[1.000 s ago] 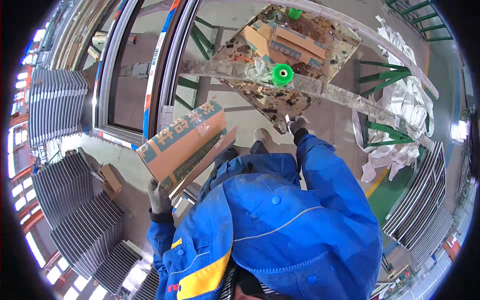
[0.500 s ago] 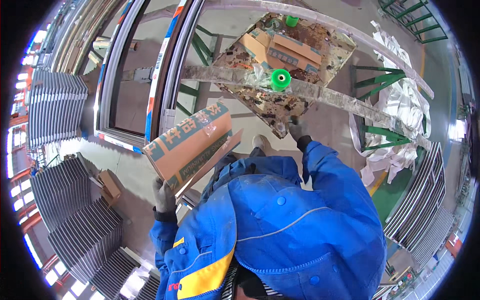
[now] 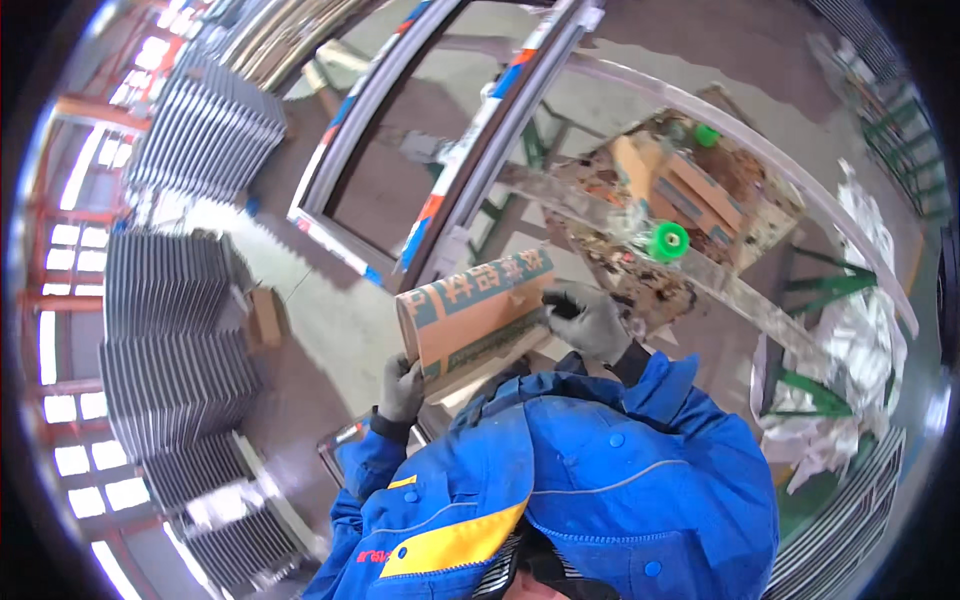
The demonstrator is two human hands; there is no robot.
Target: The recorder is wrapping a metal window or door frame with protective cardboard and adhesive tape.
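Note:
A bent brown cardboard sheet [image 3: 475, 310] with green printed bands hangs in front of my body, curved over with an open fold along its lower side. My left hand [image 3: 402, 390], in a grey glove, grips its lower left corner. Beside the right end of the cardboard is my right hand [image 3: 592, 322], also gloved, with fingers curved and a gap between thumb and fingers. Whether its fingertips touch the cardboard edge, I cannot tell. On the rail ahead to the right stands a green roll [image 3: 668, 241] with clear film next to it.
A dark window-like frame [image 3: 465, 150] with striped tape lies across the supports ahead. More cardboard [image 3: 695, 195] lies on a stained board [image 3: 770, 215] below the rails. White sheeting [image 3: 850, 330] hangs over green stands at right. Stacked grey profiles [image 3: 165, 290] line the left.
My view has turned, shifting the scene to the right. My right hand has come from beside the stained board to the cardboard's right end. The left hand keeps its grip.

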